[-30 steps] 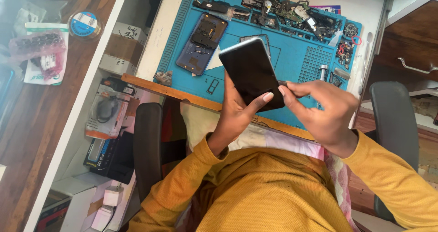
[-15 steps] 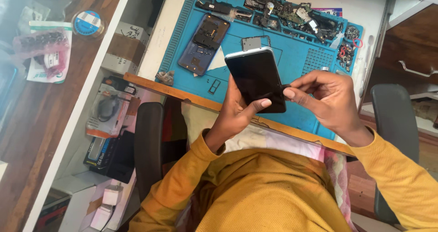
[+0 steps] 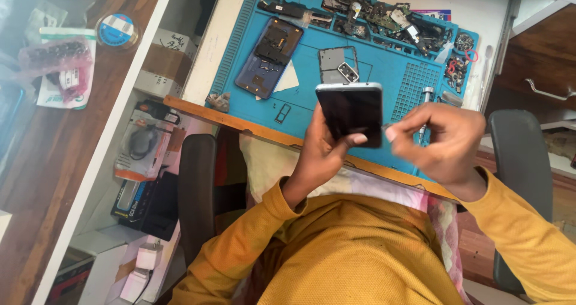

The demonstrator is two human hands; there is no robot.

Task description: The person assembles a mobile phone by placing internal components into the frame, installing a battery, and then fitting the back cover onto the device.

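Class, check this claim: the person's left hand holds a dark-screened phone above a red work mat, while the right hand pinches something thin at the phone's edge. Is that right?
One detail is wrong: the work mat is blue, not red, as the head view shows. The rest stands: the left hand holds the dark-screened phone above it, and the right hand pinches something thin at the phone's edge.

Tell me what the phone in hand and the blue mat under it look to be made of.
Phone, held in the left hand: dark glossy front, likely glass, with a silvery edge, metal or plastic. Blue mat: matte, moulded ridges and a grid of pockets, probably silicone rubber.
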